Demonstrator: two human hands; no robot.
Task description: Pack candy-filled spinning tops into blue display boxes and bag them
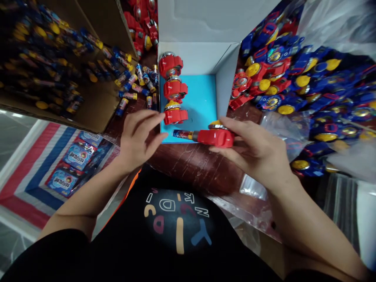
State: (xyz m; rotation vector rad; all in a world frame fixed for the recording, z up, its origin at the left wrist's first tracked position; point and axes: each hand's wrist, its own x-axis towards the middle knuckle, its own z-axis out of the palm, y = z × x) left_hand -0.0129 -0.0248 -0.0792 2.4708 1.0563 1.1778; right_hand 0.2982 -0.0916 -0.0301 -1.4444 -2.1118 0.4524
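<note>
My right hand grips a red toy with a silver and yellow round part at the near edge of a white box with a blue floor. From the toy's left end sticks out a small blue tube with a yellow cap. My left hand is at the box's near left corner, fingers apart and holding nothing, the fingertips close to the nearest red toy inside. Three such red toys stand in a row along the box's left wall.
On the left a cardboard box holds many small tubes; loose tubes lie beside it. Blue and red toys are heaped at the right among clear plastic bags. A striped box with printed packs stands lower left.
</note>
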